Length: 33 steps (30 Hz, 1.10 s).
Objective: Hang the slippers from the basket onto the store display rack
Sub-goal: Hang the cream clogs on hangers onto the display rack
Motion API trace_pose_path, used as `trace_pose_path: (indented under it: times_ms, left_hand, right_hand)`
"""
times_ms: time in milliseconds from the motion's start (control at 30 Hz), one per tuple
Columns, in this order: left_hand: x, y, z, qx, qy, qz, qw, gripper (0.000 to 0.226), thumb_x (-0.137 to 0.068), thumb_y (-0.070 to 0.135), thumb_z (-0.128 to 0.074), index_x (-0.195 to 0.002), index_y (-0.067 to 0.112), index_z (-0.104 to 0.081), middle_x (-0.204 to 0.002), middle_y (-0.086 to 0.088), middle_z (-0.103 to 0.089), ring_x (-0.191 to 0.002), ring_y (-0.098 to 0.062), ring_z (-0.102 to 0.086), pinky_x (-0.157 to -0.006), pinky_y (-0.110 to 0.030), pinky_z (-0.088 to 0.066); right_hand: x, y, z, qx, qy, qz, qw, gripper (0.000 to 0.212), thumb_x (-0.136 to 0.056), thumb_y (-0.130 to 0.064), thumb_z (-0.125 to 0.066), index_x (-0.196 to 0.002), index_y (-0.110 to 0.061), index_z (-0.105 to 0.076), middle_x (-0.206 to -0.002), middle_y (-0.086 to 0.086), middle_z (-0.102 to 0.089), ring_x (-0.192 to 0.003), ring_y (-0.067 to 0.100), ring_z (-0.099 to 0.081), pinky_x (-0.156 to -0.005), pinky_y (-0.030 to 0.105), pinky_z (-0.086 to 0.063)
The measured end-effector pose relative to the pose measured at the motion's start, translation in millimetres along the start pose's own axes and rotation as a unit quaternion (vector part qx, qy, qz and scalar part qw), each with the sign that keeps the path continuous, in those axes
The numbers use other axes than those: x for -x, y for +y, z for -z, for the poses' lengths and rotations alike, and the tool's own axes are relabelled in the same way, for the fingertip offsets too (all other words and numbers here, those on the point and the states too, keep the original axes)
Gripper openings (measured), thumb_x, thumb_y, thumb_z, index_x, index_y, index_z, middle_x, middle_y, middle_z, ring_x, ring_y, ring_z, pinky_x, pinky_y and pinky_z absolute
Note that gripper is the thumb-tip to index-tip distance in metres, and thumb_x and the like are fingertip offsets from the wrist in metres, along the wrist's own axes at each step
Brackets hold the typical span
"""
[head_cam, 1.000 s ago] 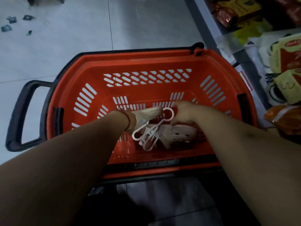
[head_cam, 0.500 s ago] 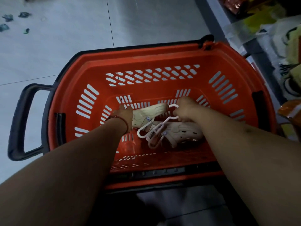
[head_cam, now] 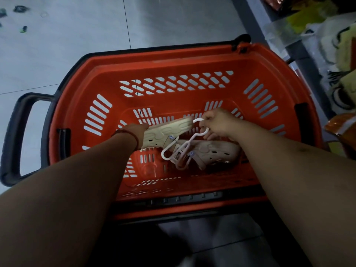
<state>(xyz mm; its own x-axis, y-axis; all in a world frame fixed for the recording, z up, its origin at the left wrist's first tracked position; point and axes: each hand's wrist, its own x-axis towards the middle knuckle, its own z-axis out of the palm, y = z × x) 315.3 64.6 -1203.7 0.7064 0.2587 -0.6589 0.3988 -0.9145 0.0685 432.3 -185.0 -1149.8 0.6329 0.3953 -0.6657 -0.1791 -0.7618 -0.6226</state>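
Both hands inside the orange basket [head_cam: 173, 54], on a slipper pair clipped to a hanger.

Basket: rigid moulded plastic, slotted walls and floor, with a black loop handle [head_cam: 17, 135] at 9 o'clock; it stands on pale smooth floor tiles [head_cam: 77, 45]. Slippers: cream, matte foam-like clogs with moulded ridges and small vent holes. Upper slipper [head_cam: 165, 132] lies near the basket centre, long axis 8 to 2 o'clock, its narrow end pointing to 2. Lower slipper [head_cam: 212, 153] lies just toward 4 o'clock of it, long axis roughly 9 to 3. White plastic hanger [head_cam: 185, 143] is thin and glossy, with its hook end at 1 o'clock and its shank running toward 7. Left hand [head_cam: 134, 132] grips the upper slipper's 8 o'clock end. Right hand [head_cam: 217, 122] pinches the hanger's hook, fingers curled.
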Motion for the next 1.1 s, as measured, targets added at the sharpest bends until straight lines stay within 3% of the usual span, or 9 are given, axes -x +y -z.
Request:
trace_pose_path:
  times_ms: [167,267,400,633,800,967,1100]
  left_hand:
    - [-3.5,-5.4,5.7,0.012,-0.019,-0.02,1.0,0.059,-0.086,0.005,-0.07,-0.14,0.018,-0.05,-0.123,-0.009,-0.065,-0.109,-0.027,-0.062,-0.09,-0.034,-0.053]
    - [-3.3,-6.0,8.5,0.007,-0.019,-0.028,0.999,0.047,-0.091,0.01,-0.065,-0.135,0.019,-0.052,-0.12,-0.008,-0.065,-0.107,-0.027,-0.063,-0.092,-0.036,-0.054]
    - [0.5,-2.8,14.8,-0.033,0.011,-0.07,0.997,0.033,-0.097,0.032,-0.058,-0.129,0.024,-0.054,-0.117,-0.004,-0.065,-0.108,-0.025,-0.06,-0.095,-0.043,-0.053]
    - [11.7,8.3,49.8,-0.091,0.052,-0.102,0.989,0.048,-0.093,0.027,-0.06,-0.138,0.034,-0.046,-0.127,-0.006,-0.057,-0.119,-0.029,-0.048,-0.097,-0.041,-0.042]
    - [35.6,9.8,77.3,0.053,0.032,-0.102,0.993,0.038,-0.091,0.022,-0.062,-0.126,0.034,-0.054,-0.117,-0.001,-0.055,-0.1,-0.021,-0.06,-0.079,-0.035,-0.053]
    - [76.5,14.1,102.4,0.148,0.07,-0.143,0.976,0.029,-0.084,0.026,-0.07,-0.111,0.036,-0.065,-0.109,0.007,-0.066,-0.099,-0.016,-0.064,-0.088,-0.036,-0.055]
    - [116.5,23.6,119.9,0.203,0.102,-0.174,0.958,0.028,-0.081,0.032,-0.075,-0.108,0.033,-0.072,-0.11,0.008,-0.068,-0.103,-0.014,-0.064,-0.093,-0.036,-0.054]
  right_hand:
    - [-6.2,3.5,0.1,-0.047,-0.026,-0.007,0.999,0.014,-0.103,-0.009,-0.052,-0.097,-0.005,-0.065,-0.102,0.021,-0.069,-0.096,0.032,-0.072,-0.083,0.042,-0.062]
    - [-7.0,4.0,-0.9,-0.061,-0.048,-0.02,0.997,0.014,-0.103,-0.008,-0.05,-0.1,-0.006,-0.064,-0.102,0.021,-0.07,-0.096,0.03,-0.073,-0.082,0.04,-0.062]
    - [-6.7,3.8,-3.2,-0.043,-0.089,-0.029,0.995,0.014,-0.104,-0.011,-0.049,-0.098,-0.008,-0.062,-0.1,0.022,-0.073,-0.087,0.032,-0.076,-0.079,0.042,-0.063]
    - [5.1,-3.4,-1.2,-0.039,-0.063,0.01,0.997,0.02,-0.106,-0.014,-0.046,-0.092,-0.009,-0.06,-0.098,0.024,-0.072,-0.084,0.036,-0.075,-0.074,0.042,-0.063]
    - [26.1,-0.6,2.4,-0.054,-0.012,0.025,0.998,0.022,-0.107,-0.017,-0.041,-0.094,-0.014,-0.058,-0.091,0.019,-0.071,-0.07,0.032,-0.07,-0.061,0.036,-0.056]
    - [49.2,-4.8,11.0,-0.079,0.054,0.045,0.994,0.018,-0.106,-0.019,-0.043,-0.101,-0.012,-0.058,-0.08,0.014,-0.066,-0.051,0.024,-0.062,-0.049,0.03,-0.052]
    - [76.2,-30.2,18.0,-0.027,0.062,0.101,0.993,0.02,-0.106,-0.02,-0.042,-0.096,-0.016,-0.059,-0.079,0.014,-0.065,-0.053,0.024,-0.061,-0.049,0.03,-0.052]
